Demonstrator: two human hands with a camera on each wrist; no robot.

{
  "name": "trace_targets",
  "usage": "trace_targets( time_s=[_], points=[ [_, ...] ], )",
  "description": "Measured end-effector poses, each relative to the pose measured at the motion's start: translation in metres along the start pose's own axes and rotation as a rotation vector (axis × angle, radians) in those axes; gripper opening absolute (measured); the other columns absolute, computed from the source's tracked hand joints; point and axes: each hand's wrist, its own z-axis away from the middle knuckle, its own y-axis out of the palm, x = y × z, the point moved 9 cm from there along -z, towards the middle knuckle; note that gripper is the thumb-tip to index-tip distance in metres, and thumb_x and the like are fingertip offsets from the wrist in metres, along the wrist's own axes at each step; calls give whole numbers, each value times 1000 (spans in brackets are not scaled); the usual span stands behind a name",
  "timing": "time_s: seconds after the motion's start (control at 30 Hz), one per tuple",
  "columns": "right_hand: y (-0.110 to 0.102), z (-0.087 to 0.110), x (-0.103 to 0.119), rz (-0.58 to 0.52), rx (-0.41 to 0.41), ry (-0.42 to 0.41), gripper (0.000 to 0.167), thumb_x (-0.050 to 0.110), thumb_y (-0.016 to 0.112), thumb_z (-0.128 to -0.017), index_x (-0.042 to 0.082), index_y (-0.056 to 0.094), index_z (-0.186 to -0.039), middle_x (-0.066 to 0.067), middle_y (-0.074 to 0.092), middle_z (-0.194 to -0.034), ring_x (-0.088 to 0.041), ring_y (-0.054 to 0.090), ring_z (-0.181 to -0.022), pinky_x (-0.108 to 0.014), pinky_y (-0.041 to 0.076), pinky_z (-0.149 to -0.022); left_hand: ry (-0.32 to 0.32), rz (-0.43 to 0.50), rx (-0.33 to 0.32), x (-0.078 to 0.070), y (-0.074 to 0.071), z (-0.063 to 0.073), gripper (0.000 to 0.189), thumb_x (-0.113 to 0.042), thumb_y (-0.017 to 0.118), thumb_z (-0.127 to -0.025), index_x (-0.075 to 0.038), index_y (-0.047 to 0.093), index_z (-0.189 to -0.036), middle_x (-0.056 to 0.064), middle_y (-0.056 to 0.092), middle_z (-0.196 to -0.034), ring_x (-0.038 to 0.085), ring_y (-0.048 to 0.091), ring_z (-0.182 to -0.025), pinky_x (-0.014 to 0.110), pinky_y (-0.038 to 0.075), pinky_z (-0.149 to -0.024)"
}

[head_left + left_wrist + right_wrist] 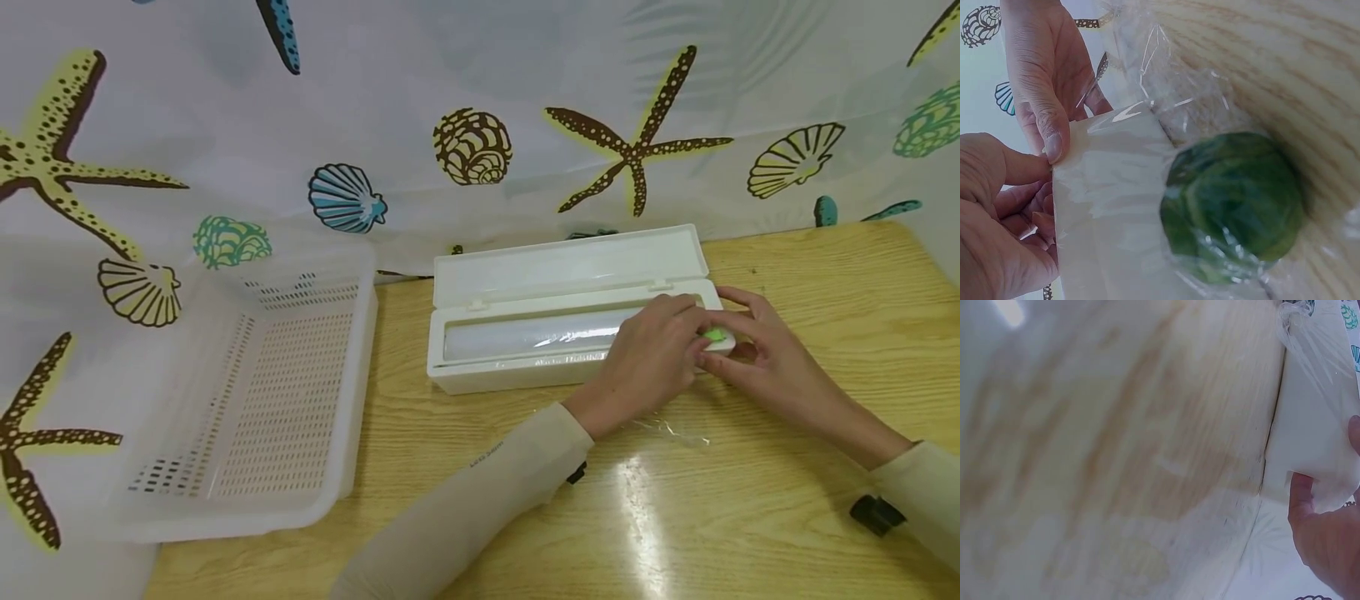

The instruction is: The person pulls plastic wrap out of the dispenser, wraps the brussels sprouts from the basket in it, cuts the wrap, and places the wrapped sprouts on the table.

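A white cling film box (510,382) stands with its lid (570,265) raised, a roll of cling film (525,335) inside. At its right end, my left hand (651,346) has its fingers curled, thumb and fingertips at the small green slider cutter (715,335). My right hand (780,367) grips that same end, its thumb (1301,490) against the box's side. A round green vegetable (1232,206) lies under clear film against the box's front in the left wrist view; my left arm hides it in the head view. Loose film (667,427) trails onto the table.
A white perforated plastic basket (341,417) stands left of the box on the wooden table (750,517). Behind the table hangs a cloth (525,75) printed with shells and starfish. Black straps show at both sleeves.
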Motion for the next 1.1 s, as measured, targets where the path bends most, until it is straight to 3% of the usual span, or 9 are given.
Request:
trace_targets(
  time_s=[0.27,0.73,1.0,1.1],
  points=[
    [-1,-2,0,-14,14,-28,49,4,77,-103,3,65,-150,-19,28,-170,-7,56,-116,-10,50,-87,13,50,8,-1,0,-3,9,-16,73,-107,-11,79,-112,-3,72,-112,13,64,-106,18,49,-92],
    [-1,-1,-2,19,18,-3,52,10,80,-102,7,64,-152,-19,28,-170,-14,63,-99,-12,50,-85,-27,156,22,3,-2,1,17,-12,73,-106,-6,79,-121,0,71,-110,12,62,-100,18,48,-89],
    [-2,-2,-3,26,7,-8,53,10,82,-101,10,65,-152,-20,29,-170,-15,59,-106,-11,50,-86,-44,156,37,5,-1,2,15,-12,73,-107,-7,80,-119,0,69,-108,11,59,-94,17,47,-83],
    [-2,-2,-3,27,5,-16,55,10,82,-101,10,65,-153,-19,30,-170,-15,61,-100,-12,50,-85,-52,176,43,7,0,2,14,-12,72,-107,-7,80,-118,0,68,-109,11,58,-95,16,46,-84]
  ],
)
